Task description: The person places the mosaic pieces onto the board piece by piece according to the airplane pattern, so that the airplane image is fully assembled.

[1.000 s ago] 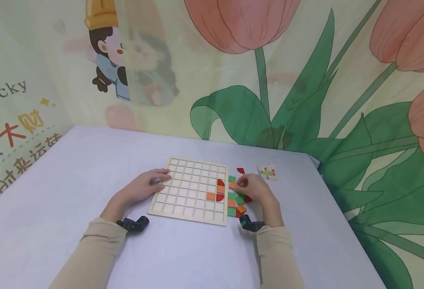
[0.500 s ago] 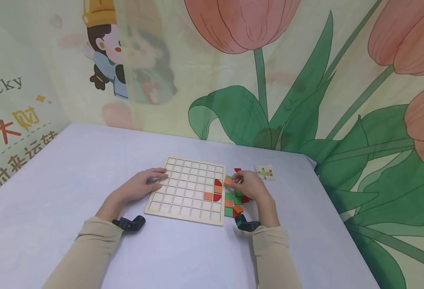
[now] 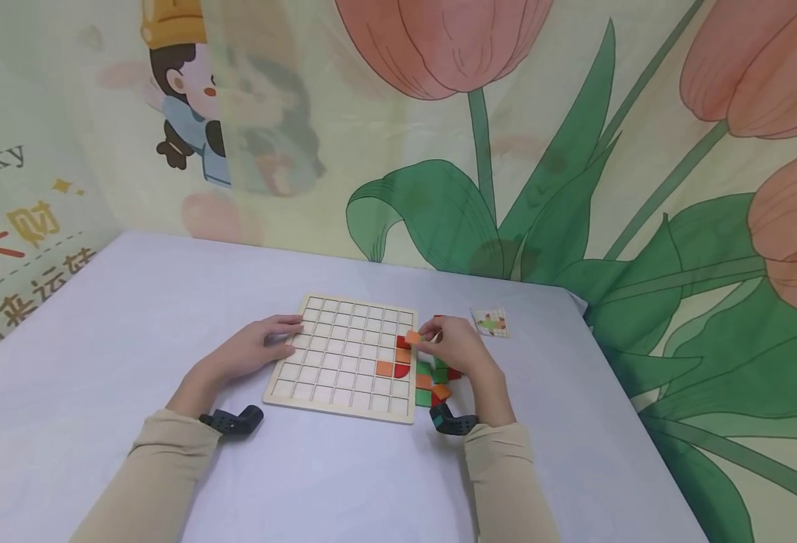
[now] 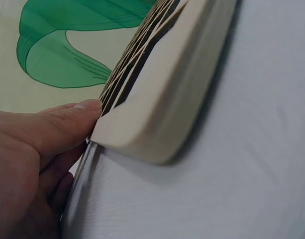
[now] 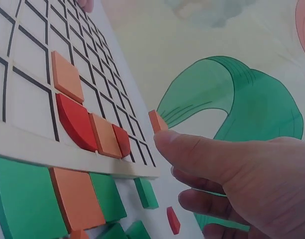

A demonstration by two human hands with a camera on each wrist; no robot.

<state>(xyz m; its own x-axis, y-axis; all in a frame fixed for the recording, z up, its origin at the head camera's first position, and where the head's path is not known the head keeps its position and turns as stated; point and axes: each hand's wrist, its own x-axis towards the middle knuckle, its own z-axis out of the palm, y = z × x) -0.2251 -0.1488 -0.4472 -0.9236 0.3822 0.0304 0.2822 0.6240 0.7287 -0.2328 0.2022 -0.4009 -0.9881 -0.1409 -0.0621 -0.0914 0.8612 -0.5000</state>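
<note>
A wooden grid board (image 3: 337, 412) lies on the table. My left hand (image 3: 252, 348) rests at its left edge; in the left wrist view the thumb (image 4: 67, 127) touches the frame near a corner. My right hand (image 3: 458, 345) pinches an orange square tile (image 3: 413, 338) between thumb and fingers, above the board's right edge. Near that edge, the grid's cells hold two orange squares, one of them an orange tile (image 5: 67, 75) at the inner side, and two red pieces, including a red quarter-round tile (image 5: 76, 122).
Loose green, orange and red tiles lie along the board's right side, such as a green tile (image 3: 423, 397) and an orange tile (image 3: 442, 391). A small pattern card (image 3: 490, 323) lies farther back to the right. A printed cloth backdrop (image 3: 384, 113) rises behind the table.
My right hand has lifted the orange square tile from the loose pieces and carried it left, over the board's right edge. My left hand stays at the board's left edge. The head view has shifted slightly.
</note>
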